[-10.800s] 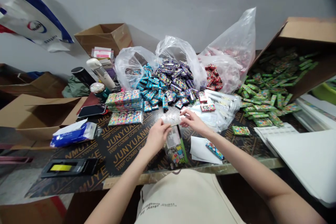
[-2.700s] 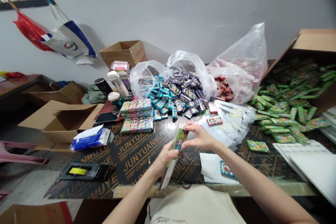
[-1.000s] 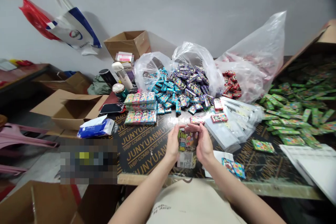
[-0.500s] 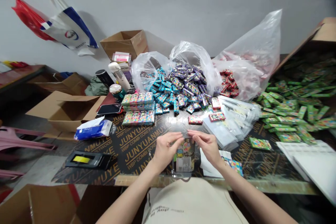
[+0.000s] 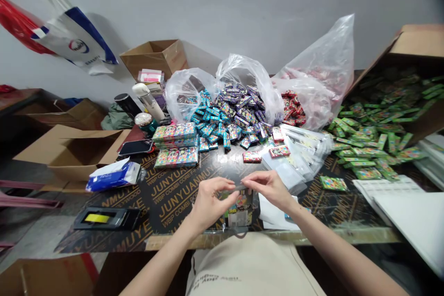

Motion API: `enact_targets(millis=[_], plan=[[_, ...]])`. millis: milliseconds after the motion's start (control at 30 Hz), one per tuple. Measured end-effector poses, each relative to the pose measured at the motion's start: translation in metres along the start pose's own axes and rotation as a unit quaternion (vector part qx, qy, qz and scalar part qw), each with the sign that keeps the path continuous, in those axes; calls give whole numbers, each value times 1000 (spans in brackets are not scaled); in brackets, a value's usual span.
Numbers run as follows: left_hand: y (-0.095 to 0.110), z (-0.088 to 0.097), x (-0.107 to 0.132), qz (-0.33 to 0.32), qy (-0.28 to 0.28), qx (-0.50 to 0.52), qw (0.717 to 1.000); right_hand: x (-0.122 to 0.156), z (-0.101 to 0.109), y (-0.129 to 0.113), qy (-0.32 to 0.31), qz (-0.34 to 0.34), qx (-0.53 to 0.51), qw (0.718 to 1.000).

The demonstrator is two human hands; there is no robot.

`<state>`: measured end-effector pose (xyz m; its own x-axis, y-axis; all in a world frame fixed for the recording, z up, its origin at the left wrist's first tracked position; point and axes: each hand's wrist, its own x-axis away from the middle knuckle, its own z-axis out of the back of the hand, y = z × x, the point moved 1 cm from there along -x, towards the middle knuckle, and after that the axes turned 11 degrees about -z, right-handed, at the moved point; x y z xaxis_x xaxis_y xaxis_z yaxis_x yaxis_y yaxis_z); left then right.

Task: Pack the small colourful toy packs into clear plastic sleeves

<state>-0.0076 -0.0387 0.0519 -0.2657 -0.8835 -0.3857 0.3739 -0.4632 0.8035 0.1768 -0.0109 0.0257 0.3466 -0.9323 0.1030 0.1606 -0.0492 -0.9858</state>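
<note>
A clear plastic bag (image 5: 239, 215) with dark, colourfully printed small packs inside lies upright before me at the table's front edge. My left hand (image 5: 212, 198) pinches the left end of its top edge, thumb and fingers closed. At the right end of the same edge, my right hand (image 5: 269, 188) is closed in a pinch too. White paper (image 5: 274, 215) lies under my right wrist, with a blue printed pack (image 5: 288, 217) partly hidden by the forearm. Farther back are red printed boxes (image 5: 252, 157) and a fan of clear bags (image 5: 305, 155).
Heaps of blue boxes (image 5: 213, 125), purple boxes (image 5: 243, 106) and green boxes (image 5: 374, 148) cover the back and right. Stacked wrapped packs (image 5: 176, 157), a phone (image 5: 136, 147), a tissue pack (image 5: 114, 174) and a black tape-dispenser-like holder (image 5: 104, 218) sit left. White boards (image 5: 412, 222) overhang the right.
My fingers have shifted along the bag's top edge, and its upper strip now looks folded between them. The view has turned slightly right.
</note>
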Motion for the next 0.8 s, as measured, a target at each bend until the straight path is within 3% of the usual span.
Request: enact_targets(millis=[100,167,267,400,467,533,600,700,733,800], plan=[[-2,-2,9,-37,-5,-6,999,11,-2,10,42,97,63,992],[-6,0,12,-35,-9,8,999,18,-6,21,54,126,75,988],[-20,13,15,2,45,12,999,22,-19,44,64,71,49,994],[-56,41,20,108,208,26,972,8,-44,71,-43,-25,60,997],[-79,53,28,141,297,21,944,-16,-49,73,-53,3,99,994],[-102,61,43,164,380,9,910,-54,-45,67,-5,64,160,985],[-119,64,63,201,416,-8,887,-98,-34,59,59,103,276,954],[-129,62,88,232,336,-122,905,-159,-14,48,103,76,427,895],[-128,61,92,219,317,-178,906,-173,-9,45,100,71,450,885],[-124,58,93,187,293,-234,908,-191,-4,40,78,77,437,893]])
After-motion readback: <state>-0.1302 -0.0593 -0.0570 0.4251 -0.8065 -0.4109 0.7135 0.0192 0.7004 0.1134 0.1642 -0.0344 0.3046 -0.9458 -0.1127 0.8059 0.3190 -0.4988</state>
